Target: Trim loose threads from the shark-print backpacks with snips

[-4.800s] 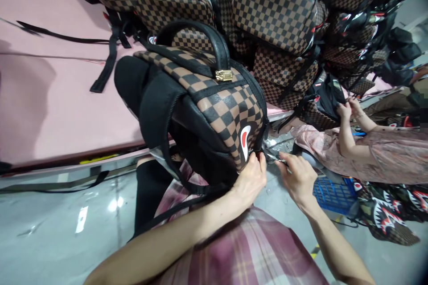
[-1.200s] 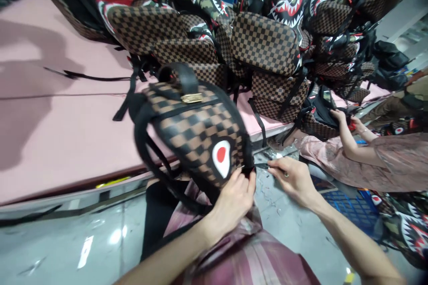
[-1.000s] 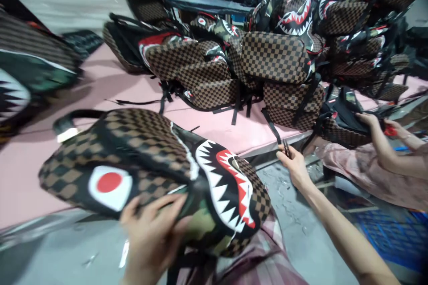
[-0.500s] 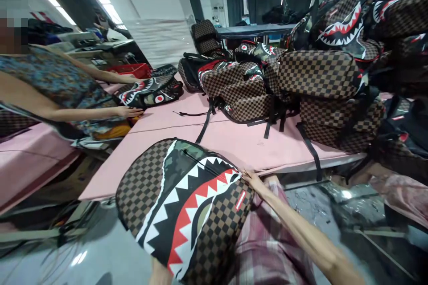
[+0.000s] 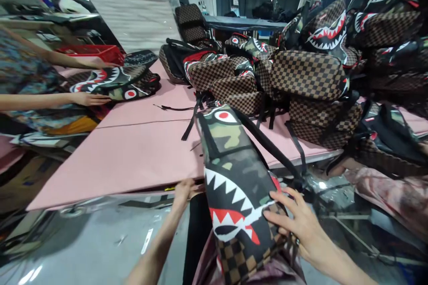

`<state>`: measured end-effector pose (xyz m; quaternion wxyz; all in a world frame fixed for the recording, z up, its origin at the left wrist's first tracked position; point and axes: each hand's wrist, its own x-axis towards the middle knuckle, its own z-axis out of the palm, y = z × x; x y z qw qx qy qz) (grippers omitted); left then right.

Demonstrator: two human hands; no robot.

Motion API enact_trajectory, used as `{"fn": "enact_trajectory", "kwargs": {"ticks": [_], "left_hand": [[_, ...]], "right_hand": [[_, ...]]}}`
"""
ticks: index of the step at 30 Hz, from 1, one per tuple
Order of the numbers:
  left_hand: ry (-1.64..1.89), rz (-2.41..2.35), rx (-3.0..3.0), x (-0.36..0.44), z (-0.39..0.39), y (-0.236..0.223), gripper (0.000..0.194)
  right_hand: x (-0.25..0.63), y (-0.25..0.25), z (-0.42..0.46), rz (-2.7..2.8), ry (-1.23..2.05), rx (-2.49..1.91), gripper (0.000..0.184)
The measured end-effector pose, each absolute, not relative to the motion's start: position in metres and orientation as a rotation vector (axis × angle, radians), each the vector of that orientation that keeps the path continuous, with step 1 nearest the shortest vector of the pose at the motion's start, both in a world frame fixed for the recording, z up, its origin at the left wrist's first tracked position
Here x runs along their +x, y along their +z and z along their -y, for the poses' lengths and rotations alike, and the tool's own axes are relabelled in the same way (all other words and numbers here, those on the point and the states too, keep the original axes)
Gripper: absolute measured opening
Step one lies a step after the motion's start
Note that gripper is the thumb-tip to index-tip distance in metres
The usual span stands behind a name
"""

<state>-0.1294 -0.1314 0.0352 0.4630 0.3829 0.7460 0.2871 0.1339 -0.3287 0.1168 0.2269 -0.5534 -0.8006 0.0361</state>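
Observation:
A backpack (image 5: 234, 178) with a camouflage, shark-mouth and brown check print stands tilted over my lap at the table edge, its narrow side facing me. My right hand (image 5: 297, 220) grips its lower right side, fingers spread over the printed panel. On the other side, my left hand (image 5: 183, 193) is closed beside the backpack at the edge of the table. Its fingertips run partly behind the bag, so what they hold is hidden. A black strap (image 5: 267, 142) arches off the backpack's right side.
The pink-topped table (image 5: 127, 151) extends ahead. Check-patterned backpacks (image 5: 307, 75) are piled along its far and right sides, straps hanging down. At left, another person's hands (image 5: 88, 98) rest on a similar shark-print bag (image 5: 127, 84), near a red basket (image 5: 90, 53).
The backpack has turned from its broad shark-mouth front to its narrow side and moved right. My left hand has come into view; my right hand now lies on the bag's side.

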Motion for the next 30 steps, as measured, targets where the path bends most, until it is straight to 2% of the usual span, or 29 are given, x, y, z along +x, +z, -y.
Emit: {"fn": "enact_trajectory", "kwargs": {"ticks": [3, 4, 5, 6, 7, 9, 11, 13, 17, 22, 28, 30], "left_hand": [[1.131, -1.948, 1.178, -0.14, 0.106, 0.078, 0.031], [1.417, -1.859, 1.507, -0.137, 0.099, 0.095, 0.03], [1.559, -1.597, 1.922, -0.13, 0.094, 0.112, 0.03], [1.456, -1.254, 2.314, -0.119, 0.089, 0.127, 0.029], [1.206, -0.928, 2.598, -0.105, 0.086, 0.139, 0.03], [0.694, -0.49, 2.871, -0.075, 0.084, 0.154, 0.037], [0.365, -0.291, 2.95, -0.054, 0.086, 0.159, 0.049], [0.216, -0.259, 2.983, -0.046, 0.092, 0.159, 0.059], [0.026, -0.342, 2.999, -0.055, 0.109, 0.164, 0.068], [-0.138, -0.449, 2.989, -0.056, 0.119, 0.172, 0.074], [-0.033, -0.454, 3.02, -0.049, 0.118, 0.156, 0.087], [0.047, -0.494, 3.032, -0.048, 0.122, 0.149, 0.086]], "right_hand": [[0.136, 0.106, 0.335, 2.235, 0.277, -1.553, 0.047], [0.138, 0.108, 0.335, 2.265, 0.364, -1.542, 0.048], [0.139, 0.113, 0.333, 2.315, 0.471, -1.505, 0.049], [0.14, 0.12, 0.33, 2.373, 0.592, -1.442, 0.048], [0.141, 0.128, 0.325, 2.419, 0.695, -1.362, 0.048], [0.139, 0.144, 0.309, 2.436, 0.771, -1.268, 0.049], [0.131, 0.154, 0.288, 2.372, 0.67, -1.323, 0.052], [0.117, 0.157, 0.266, 2.377, 0.555, -1.435, 0.053], [0.085, 0.158, 0.238, 2.622, 0.522, -1.547, 0.042], [0.084, 0.162, 0.231, 2.667, 0.579, -1.538, 0.025], [0.092, 0.149, 0.231, 2.546, 0.646, -1.632, 0.027], [0.089, 0.143, 0.231, 2.461, 0.745, -1.575, 0.02]]}}
